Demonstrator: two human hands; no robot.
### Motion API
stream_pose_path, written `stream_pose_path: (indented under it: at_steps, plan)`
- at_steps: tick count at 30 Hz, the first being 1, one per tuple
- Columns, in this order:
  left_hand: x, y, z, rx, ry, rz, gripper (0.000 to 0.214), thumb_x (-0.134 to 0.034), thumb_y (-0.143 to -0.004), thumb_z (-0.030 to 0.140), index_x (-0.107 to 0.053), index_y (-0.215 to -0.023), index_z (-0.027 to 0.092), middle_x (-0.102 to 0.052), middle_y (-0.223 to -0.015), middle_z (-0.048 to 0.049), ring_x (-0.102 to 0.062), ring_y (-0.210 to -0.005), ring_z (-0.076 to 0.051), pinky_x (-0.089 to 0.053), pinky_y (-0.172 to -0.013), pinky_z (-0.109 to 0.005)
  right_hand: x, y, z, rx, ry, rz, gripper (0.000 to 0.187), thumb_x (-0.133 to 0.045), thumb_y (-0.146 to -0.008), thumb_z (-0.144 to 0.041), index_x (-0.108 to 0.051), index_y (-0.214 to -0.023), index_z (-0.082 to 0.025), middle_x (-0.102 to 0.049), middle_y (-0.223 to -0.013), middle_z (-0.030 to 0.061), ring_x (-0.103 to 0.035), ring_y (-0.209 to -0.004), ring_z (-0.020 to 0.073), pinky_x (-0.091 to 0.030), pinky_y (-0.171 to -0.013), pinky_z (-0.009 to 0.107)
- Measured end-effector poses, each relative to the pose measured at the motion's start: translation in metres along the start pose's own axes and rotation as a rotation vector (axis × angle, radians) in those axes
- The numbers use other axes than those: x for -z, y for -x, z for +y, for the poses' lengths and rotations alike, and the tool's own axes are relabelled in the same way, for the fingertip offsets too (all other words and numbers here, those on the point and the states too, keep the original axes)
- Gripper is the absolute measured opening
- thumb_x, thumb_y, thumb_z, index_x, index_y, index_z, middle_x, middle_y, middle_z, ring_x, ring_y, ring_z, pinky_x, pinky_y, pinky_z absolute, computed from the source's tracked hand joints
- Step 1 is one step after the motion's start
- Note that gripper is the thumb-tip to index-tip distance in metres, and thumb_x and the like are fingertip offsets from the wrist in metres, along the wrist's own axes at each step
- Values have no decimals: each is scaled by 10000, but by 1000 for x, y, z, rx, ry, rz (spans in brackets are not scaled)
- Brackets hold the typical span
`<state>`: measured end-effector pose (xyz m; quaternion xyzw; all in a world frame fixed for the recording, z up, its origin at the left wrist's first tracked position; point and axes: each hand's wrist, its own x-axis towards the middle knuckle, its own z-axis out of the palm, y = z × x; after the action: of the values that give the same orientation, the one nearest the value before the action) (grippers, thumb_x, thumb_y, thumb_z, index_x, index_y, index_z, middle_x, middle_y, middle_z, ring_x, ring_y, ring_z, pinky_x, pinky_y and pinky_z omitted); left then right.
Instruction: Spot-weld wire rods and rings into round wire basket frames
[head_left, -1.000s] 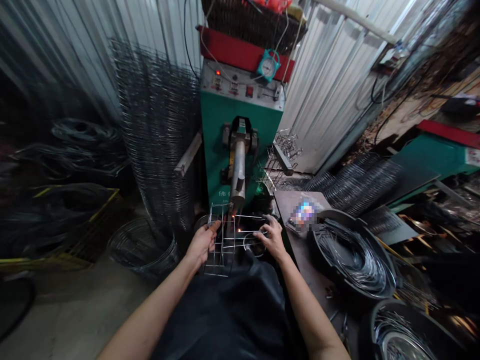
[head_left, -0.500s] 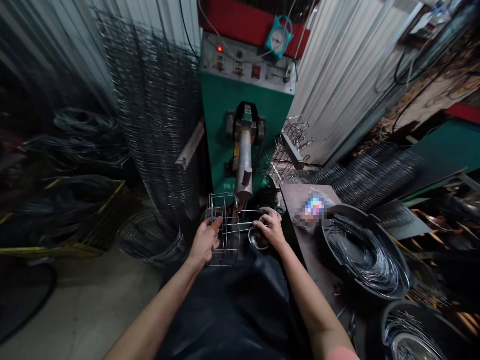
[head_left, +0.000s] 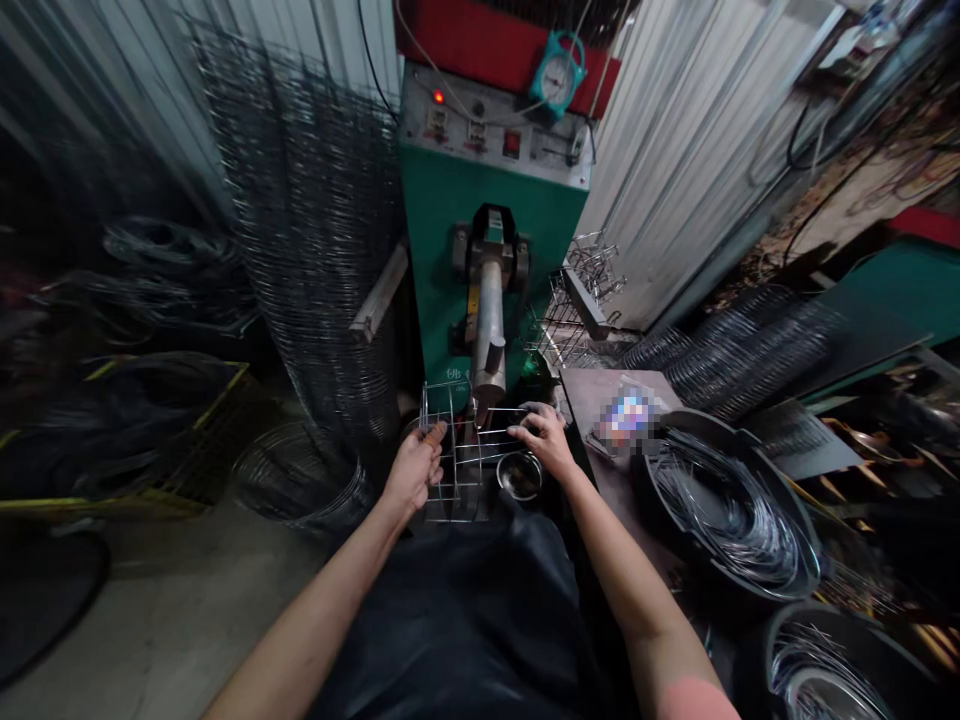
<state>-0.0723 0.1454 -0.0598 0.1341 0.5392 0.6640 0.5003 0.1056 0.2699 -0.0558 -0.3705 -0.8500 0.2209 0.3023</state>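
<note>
A wire frame [head_left: 455, 490] shaped like a small rack is held below the metal arm [head_left: 490, 320] of a green machine [head_left: 435, 250]. My left hand [head_left: 417, 468] is closed round the wires on its left side. On the right, my right hand [head_left: 543, 438] grips the ends of the straight wires that reach out from the frame; its fingers are bent and partly hide them. The frame touches or nearly touches the tip of the machine's arm; I cannot tell which. Beneath the wires, near my right hand, is a small round bowl [head_left: 519, 477].
Tall stacks of wire rings [head_left: 307, 220] stand at left, with a loose coil basket [head_left: 300, 475] below. On the right table [head_left: 596, 400], a black tub [head_left: 731, 505] holds cut wires, and another tub [head_left: 832, 660] sits nearer. A teal dial [head_left: 558, 78] hangs on the machine.
The wire frame has tilted and risen slightly at the right, its straight wires now nearer the machine's arm tip. Both hands have shifted slightly and keep their grip.
</note>
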Motion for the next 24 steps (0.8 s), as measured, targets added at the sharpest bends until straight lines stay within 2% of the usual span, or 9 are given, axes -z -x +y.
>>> stream_pose_path:
  at_steps: [10, 17, 24]
  plan:
    - [-4, -12, 3, 32, -11, 5, 392, -683, -624, 454, -392, -726, 213, -290, -453, 134, -164, -312, -20, -121, -306, -167, -5, -13, 9, -32, 22, -17, 373, -520, -804, -488, -585, -608, -177, -608, -1040, 62, -485, -1047, 211, -215, -933, 411]
    - [-3, -17, 2, 76, -24, 13, 385, -672, -636, 441, -368, -677, 209, -270, -458, 126, -163, -319, -18, -91, -311, -173, -3, -15, 7, -51, 33, -42, 312, -579, -774, -464, -609, -629, -189, -617, -1004, 34, -482, -1027, 194, -221, -922, 383]
    - [-5, -19, 3, 60, -29, -25, 406, -674, -626, 466, -360, -683, 215, -252, -430, 141, -142, -304, -17, -80, -317, -172, 1, -13, 2, -78, 75, -55, 330, -565, -782, -467, -610, -630, -178, -603, -1036, 61, -488, -1034, 209, -260, -912, 393]
